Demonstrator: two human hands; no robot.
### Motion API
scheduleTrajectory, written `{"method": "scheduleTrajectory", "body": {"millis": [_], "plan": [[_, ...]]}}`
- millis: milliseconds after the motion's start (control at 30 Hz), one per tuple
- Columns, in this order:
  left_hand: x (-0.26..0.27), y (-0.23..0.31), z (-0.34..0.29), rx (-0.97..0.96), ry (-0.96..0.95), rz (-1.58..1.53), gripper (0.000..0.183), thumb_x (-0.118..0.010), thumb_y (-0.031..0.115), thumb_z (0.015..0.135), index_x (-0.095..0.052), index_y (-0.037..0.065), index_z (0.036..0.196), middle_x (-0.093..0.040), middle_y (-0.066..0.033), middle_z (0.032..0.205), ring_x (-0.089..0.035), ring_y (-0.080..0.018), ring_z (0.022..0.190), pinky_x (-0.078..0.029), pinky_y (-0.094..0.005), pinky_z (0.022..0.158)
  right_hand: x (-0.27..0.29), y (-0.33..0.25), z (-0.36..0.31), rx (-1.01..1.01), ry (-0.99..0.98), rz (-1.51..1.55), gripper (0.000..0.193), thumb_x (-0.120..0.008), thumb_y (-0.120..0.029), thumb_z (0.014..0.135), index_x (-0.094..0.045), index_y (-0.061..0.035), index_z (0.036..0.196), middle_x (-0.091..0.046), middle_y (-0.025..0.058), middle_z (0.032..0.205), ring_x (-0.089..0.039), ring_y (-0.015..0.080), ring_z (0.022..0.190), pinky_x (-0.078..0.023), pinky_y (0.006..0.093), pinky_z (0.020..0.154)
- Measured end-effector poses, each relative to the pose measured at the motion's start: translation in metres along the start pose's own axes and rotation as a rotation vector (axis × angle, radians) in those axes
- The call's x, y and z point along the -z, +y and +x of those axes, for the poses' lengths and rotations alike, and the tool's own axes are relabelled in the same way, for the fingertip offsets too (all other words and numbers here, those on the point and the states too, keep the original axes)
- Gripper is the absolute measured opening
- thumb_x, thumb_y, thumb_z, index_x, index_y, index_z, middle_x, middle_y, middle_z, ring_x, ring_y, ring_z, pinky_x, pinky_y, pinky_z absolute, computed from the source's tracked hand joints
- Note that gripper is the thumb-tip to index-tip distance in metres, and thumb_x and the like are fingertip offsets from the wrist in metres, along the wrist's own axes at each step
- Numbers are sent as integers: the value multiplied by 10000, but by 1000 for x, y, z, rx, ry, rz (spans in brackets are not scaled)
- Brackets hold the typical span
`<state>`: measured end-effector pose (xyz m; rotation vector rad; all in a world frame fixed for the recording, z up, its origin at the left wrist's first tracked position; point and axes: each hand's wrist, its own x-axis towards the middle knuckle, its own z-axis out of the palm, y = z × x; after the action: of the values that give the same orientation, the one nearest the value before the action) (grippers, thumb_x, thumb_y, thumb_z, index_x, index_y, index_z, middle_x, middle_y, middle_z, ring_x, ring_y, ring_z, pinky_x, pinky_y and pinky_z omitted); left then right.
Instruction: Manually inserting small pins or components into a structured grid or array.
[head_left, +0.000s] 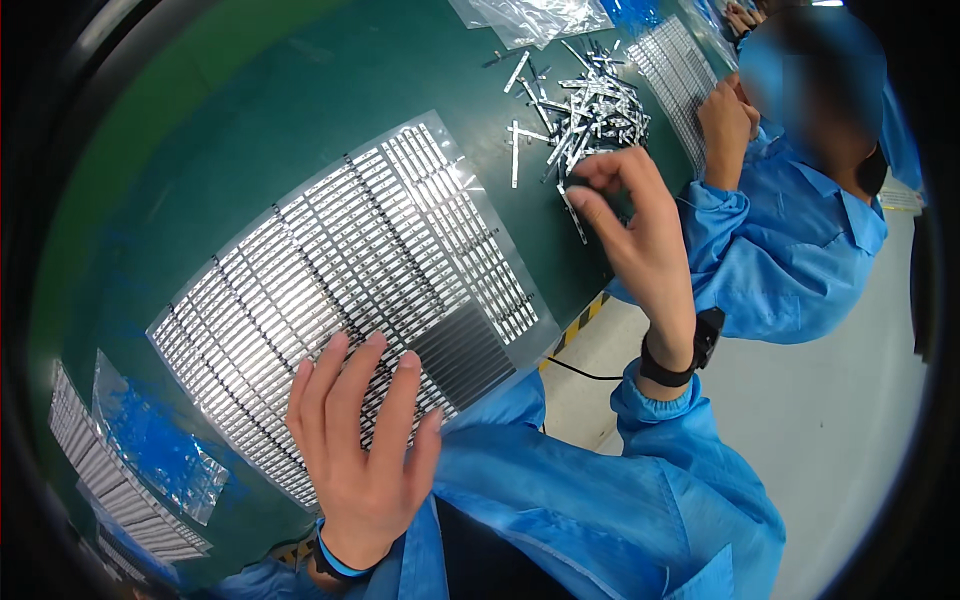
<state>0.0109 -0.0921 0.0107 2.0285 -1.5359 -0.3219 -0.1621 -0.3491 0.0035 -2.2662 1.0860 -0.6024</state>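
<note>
My left hand (360, 440) lies with fingers spread on a large clear sheet covered with rows of small silvery strips (300, 280). A dark grey ridged patch (465, 355) without strips shows at the sheet's near right, beside my fingers. My right hand (645, 225) is at the near edge of a loose pile of short metallic strips (605, 110). Its thumb and index finger are bent toward each other with a gap between the tips. One narrow strip (572, 215) lies right by the thumb tip; whether they touch, I cannot tell.
A co-worker in blue (790, 240) sits close on the right, a hand (728, 125) at another strip-covered sheet (675, 75). Clear plastic bags (540, 20) lie at the back. A bag of blue bits (160, 440) and more sheets (110, 470) lie on the left. The green table's edge has striped tape (585, 318).
</note>
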Motion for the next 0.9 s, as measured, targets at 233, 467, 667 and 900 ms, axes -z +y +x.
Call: {"method": "scheduleTrajectory", "body": {"millis": [233,467,667,900], "plan": [[1,-2,-3,30,20,1,436,-760,170,849,-712,47,1264,-641,-174,1324,-552,-385,1297,-390,-560,1093,0,-32,-13,-100,-214,6,104,-697,-71,957,-630,0,992,-562,57,833,-560,168,805,-441,313,685],[-1,3,9,162,122,-487,489,-857,42,755,-712,-48,1213,-717,-141,1085,-669,-282,878,-509,-355,764,-32,-93,-64,-338,-343,914,209,-654,63,973,-611,55,1177,-711,84,969,-726,115,888,-591,236,759],[8,-2,11,264,197,-526,265,-809,-92,745,-782,-26,1000,-718,-105,829,-648,-221,704,-496,-303,617,-49,-102,-74,-192,-182,663,201,-713,86,915,-674,92,1112,-757,132,943,-761,174,889,-606,260,793],[10,-9,11,377,151,-685,216,-792,-88,785,-782,-21,990,-713,-100,820,-645,-193,696,-487,-280,619,-46,-93,-58,-165,-271,701,136,-713,42,931,-697,70,1063,-744,119,965,-733,175,870,-571,276,770]]}}
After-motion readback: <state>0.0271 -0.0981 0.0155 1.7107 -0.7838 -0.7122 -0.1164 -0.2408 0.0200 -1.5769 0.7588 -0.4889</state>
